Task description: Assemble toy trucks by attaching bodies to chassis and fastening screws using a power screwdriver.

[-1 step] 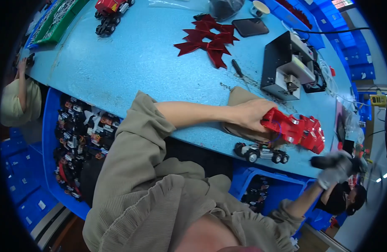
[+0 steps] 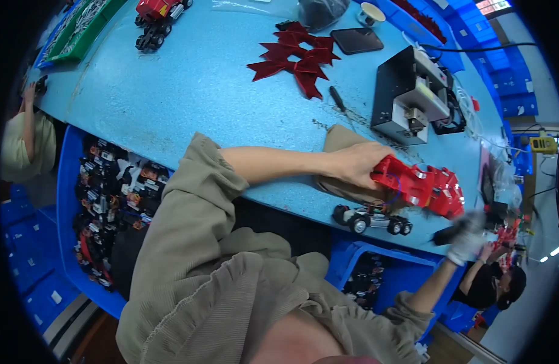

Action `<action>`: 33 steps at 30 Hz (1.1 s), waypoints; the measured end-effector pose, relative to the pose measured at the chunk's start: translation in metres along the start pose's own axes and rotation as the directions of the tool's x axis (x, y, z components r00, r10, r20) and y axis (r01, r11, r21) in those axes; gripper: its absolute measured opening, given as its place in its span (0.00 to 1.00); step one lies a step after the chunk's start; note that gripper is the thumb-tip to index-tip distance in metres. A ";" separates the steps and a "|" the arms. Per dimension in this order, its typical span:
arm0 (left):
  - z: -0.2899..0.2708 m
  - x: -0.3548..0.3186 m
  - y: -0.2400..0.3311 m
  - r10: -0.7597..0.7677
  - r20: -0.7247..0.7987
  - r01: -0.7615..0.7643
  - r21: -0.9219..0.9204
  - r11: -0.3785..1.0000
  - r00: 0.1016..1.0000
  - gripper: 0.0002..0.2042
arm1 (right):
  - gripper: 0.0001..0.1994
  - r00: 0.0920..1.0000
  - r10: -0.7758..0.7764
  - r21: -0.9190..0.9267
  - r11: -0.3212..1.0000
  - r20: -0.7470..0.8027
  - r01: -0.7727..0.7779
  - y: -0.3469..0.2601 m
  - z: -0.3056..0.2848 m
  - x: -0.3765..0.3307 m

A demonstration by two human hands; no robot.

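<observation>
My left hand [image 2: 357,165] is closed on the near end of a red plastic toy truck body [image 2: 420,185], whose hollow underside and a thin blue wire show. Under that hand lies a brown pad [image 2: 337,141]. A black and silver toy truck chassis [image 2: 370,218] with wheels stands at the table's front edge, just below the red body. To the right, my right hand [image 2: 467,244], in a pale glove, is smeared by motion past the table edge. It grips a dark, elongated object [image 2: 447,234] whose kind is too blurred to tell.
Dark red bows [image 2: 297,59], a phone [image 2: 357,40], a screwdriver [image 2: 336,98] and a boxy black machine [image 2: 407,94] occupy the blue table. A red toy truck [image 2: 155,21] stands far left. Blue bins [image 2: 66,230] of chassis sit below the edge. Other people work at both sides.
My right hand and its dark object have shifted left and slightly up, nearer the red truck body. The whole view has slid a little left; my left hand keeps its hold.
</observation>
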State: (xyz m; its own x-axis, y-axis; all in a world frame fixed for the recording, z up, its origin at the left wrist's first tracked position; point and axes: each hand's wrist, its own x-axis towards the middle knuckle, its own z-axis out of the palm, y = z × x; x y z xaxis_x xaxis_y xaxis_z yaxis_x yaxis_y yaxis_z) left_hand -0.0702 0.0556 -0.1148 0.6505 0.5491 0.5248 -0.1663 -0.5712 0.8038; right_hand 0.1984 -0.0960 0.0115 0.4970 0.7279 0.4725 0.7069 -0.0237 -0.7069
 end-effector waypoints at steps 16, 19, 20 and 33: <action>-0.008 0.002 0.021 0.119 0.009 -0.120 0.075 0.990 0.993 0.30 | 0.16 0.914 -0.049 -0.101 0.990 0.403 0.097 0.001 0.046 -0.115; -0.029 -0.007 0.037 0.368 -0.059 -0.347 0.222 0.911 0.928 0.30 | 0.16 0.916 -0.191 -0.102 0.965 0.353 0.241 -0.002 0.053 -0.139; -0.043 -0.010 0.054 0.380 0.012 -0.369 0.276 0.888 0.925 0.29 | 0.16 0.908 -0.265 -0.108 0.943 0.325 0.315 -0.004 0.057 -0.151; -0.125 -0.103 0.164 -0.569 0.409 -0.637 0.717 -0.284 0.714 0.14 | 0.10 0.654 -0.667 0.247 0.743 0.358 0.622 -0.166 0.236 -0.207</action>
State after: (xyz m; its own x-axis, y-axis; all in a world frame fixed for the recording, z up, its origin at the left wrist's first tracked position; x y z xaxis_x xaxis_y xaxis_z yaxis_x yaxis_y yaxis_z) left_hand -0.2571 -0.0178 -0.0019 0.8617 0.4676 -0.1971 0.1646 -0.6250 -0.7631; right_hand -0.1407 -0.0807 -0.0929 -0.3266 0.7369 0.5919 0.7097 0.6048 -0.3613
